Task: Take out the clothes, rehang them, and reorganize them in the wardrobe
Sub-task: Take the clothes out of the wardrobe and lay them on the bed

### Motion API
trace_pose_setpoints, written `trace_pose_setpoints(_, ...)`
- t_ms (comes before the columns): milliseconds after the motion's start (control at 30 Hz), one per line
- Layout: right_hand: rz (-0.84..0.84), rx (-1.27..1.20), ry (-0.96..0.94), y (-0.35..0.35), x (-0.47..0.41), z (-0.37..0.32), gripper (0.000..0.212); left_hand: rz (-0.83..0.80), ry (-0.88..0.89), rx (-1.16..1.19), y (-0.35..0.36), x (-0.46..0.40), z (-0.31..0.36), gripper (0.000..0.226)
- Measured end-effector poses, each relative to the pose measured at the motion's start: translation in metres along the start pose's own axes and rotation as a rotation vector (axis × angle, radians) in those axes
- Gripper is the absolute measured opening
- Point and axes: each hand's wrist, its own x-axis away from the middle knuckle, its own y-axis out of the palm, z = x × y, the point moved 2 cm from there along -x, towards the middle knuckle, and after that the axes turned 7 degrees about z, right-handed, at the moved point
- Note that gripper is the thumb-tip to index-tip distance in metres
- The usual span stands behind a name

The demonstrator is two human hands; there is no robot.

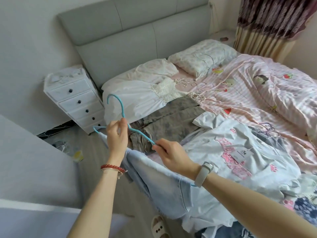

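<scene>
The left hand (116,134) pinches a blue wire hanger (120,109) at the base of its hook, while the right hand (171,155) pinches the hanger's sloping shoulder at about four o'clock from the left. Pale blue jeans (163,182) drape over the hanger's lower bar, hanging at six o'clock beneath both hands. On the bed (257,93), at twelve o'clock from the hands, lie grey-brown trousers (171,122), with a white dress (145,93) beyond them.

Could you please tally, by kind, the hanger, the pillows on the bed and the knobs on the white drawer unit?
Blue hanger, held by left hand and right hand: 1
Pillows: 2
Drawer knobs: 4
Total: 7
</scene>
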Motion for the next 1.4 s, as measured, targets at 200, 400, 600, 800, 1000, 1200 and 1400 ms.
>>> trace_pose_setpoints(200,0.082,-0.163,0.001,0.046,-0.063,-0.032,0.016,0.095,0.062,-0.071,-0.035,-0.076,-0.004,0.033)
trace_pose_setpoints(400,0.284,-0.241,0.076,0.038,-0.12,-0.023,0.015,0.134,0.292,-0.128,0.003,-0.145,0.028,0.042)
trace_pose_setpoints(600,0.4,-0.176,0.125,-0.016,-0.184,0.042,0.012,0.123,0.444,-0.157,0.113,-0.194,0.057,0.037)
trace_pose_setpoints(800,0.481,-0.028,0.253,-0.075,-0.236,0.165,0.011,-0.073,0.443,-0.134,0.266,-0.213,0.066,0.026)
trace_pose_setpoints(1000,0.458,0.183,0.528,-0.1,-0.255,0.329,0.023,-0.597,0.269,-0.484,0.38,-0.158,-0.023,0.05)
trace_pose_setpoints(1200,0.487,0.236,0.622,-0.104,-0.267,0.432,0.026,-0.956,0.056,-0.804,0.409,-0.091,-0.132,0.063)
trace_pose_setpoints(1400,0.365,0.409,0.712,-0.084,-0.241,0.494,0.027,-1.038,0.051,-0.915,0.425,-0.071,-0.17,0.067)
